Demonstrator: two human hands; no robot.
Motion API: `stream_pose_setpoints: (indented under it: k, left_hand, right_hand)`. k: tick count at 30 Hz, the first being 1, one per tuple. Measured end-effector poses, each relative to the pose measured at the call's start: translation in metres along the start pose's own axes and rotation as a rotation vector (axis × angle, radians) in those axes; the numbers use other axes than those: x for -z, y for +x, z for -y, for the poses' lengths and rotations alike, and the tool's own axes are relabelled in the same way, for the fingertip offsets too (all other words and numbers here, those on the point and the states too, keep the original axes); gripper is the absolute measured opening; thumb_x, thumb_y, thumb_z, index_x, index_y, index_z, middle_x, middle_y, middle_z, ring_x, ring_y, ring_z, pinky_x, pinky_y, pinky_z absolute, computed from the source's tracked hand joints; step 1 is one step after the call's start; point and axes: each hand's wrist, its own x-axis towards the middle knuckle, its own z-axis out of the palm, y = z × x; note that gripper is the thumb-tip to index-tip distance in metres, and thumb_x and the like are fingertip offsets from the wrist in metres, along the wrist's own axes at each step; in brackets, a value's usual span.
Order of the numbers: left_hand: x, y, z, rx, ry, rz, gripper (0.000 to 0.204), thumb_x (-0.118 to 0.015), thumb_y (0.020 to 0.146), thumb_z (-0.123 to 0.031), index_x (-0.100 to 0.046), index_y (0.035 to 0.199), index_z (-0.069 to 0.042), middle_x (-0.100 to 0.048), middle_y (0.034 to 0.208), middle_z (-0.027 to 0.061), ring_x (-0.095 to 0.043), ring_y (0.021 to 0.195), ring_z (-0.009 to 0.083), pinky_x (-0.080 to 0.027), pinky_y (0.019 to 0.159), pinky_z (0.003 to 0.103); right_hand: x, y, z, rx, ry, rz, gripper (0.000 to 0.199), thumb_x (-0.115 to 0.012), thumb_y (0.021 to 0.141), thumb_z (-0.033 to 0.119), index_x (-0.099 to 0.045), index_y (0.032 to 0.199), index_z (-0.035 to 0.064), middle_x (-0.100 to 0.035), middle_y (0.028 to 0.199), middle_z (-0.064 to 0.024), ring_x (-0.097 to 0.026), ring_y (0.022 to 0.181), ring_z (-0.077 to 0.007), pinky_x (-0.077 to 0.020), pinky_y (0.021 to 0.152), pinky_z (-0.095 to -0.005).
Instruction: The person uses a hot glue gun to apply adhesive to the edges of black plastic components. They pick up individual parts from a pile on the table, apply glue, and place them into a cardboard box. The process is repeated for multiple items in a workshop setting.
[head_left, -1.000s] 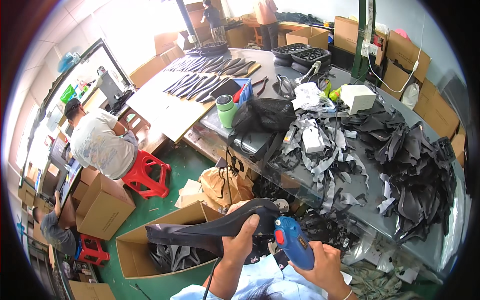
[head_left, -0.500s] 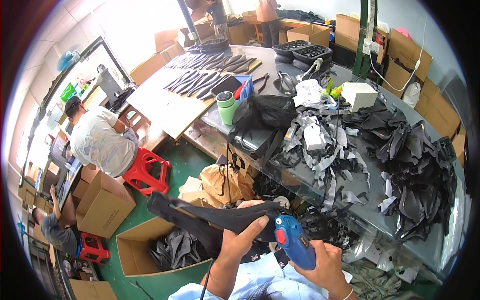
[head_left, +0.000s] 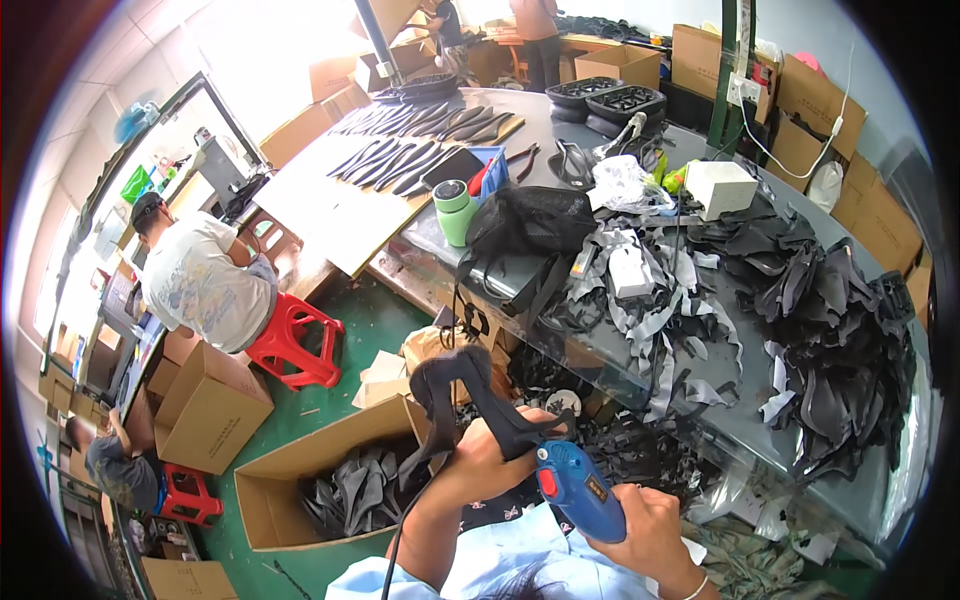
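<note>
Nearest: right hand (head_left: pixel 640 540) closed round the body of a blue handheld tool (head_left: pixel 588 500) with a red button, its head pointing up and to the left. Left hand (head_left: pixel 490 465) folded round a black curved piece (head_left: pixel 492 400), gripping it near its right end; the rest bends up and away to the left. This end sits next to the tool's head; contact cannot be told. Below left, on the green floor (head_left: pixel 305 425), an open carton (head_left: pixel 265 502) contains dark pieces (head_left: pixel 360 490). Beyond the hands, a grey surface (head_left: pixel 530 125) carries pale scrap strips (head_left: pixel 655 335), a pile of dark sheets (head_left: pixel 835 350) at its right, a white block (head_left: pixel 721 190), a black mesh bag (head_left: pixel 530 222) and a green cup (head_left: pixel 455 218) just left of the bag. Left of the surface, a person (head_left: pixel 205 280) sits on a red stool (head_left: pixel 300 345). Farther along the surface: rows of slim dark parts (head_left: pixel 395 165) on a board, two black trays (head_left: pixel 625 102) to their right. Farthest: two standing people, partly cut off by the top edge.
</note>
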Motion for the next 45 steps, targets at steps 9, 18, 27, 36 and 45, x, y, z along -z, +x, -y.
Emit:
stream_pose_setpoints:
  k: [9,18,27,36,45]
  left_hand:
    - [-0.032,-0.004,0.005,0.111,0.104,-0.075,0.022,-0.065,0.077,-0.008,-0.062,0.099,-0.004,-0.062,0.090,0.0091,-0.059,0.081,0.0217,-0.047,0.070,0.032]
    - [-0.051,-0.026,0.022,0.173,0.004,0.047,0.031,-0.067,0.070,-0.007,-0.058,0.099,-0.003,-0.061,0.090,0.0102,-0.059,0.082,0.0257,-0.046,0.073,0.033]
    - [-0.049,-0.029,-0.004,0.551,-1.133,0.362,0.049,-0.059,0.074,-0.006,-0.041,0.119,-0.001,-0.047,0.116,0.0071,-0.041,0.113,0.0161,-0.032,0.096,0.033]
    - [-0.056,0.024,0.003,0.222,-1.080,-0.796,0.029,-0.055,0.089,-0.013,-0.046,0.115,-0.005,-0.059,0.083,0.0129,-0.058,0.066,0.0172,-0.048,0.059,0.028]
    - [-0.035,0.000,-0.011,0.221,-1.015,-0.550,0.030,-0.055,0.085,-0.004,-0.047,0.114,0.000,-0.059,0.082,0.0126,-0.059,0.063,0.0157,-0.049,0.051,0.024]
  right_hand:
    - [0.002,0.006,0.012,-0.075,0.218,0.018,0.044,-0.079,0.059,0.020,-0.052,0.089,0.0009,-0.060,0.062,-0.0102,-0.063,0.053,-0.0247,-0.0504,0.051,-0.0326]
    - [0.013,0.013,0.022,-0.048,0.262,-0.017,0.046,-0.080,0.059,0.020,-0.051,0.089,0.0006,-0.060,0.066,-0.0115,-0.063,0.055,-0.0253,-0.0504,0.052,-0.0330]
    - [0.004,0.012,-0.005,-0.156,0.215,-0.155,0.052,-0.082,0.059,0.018,-0.049,0.095,0.0011,-0.063,0.070,-0.0118,-0.065,0.062,-0.0216,-0.0507,0.058,-0.0300]
    - [0.002,0.000,0.002,-0.066,0.178,0.014,0.050,-0.081,0.060,0.029,-0.052,0.093,0.0027,-0.060,0.068,-0.0112,-0.062,0.059,-0.0280,-0.0494,0.055,-0.0359]
    - [0.007,-0.011,-0.012,-0.221,-0.002,-0.021,0.058,-0.083,0.059,0.038,-0.050,0.090,0.0015,-0.060,0.067,-0.0117,-0.062,0.057,-0.0262,-0.0491,0.053,-0.0330]
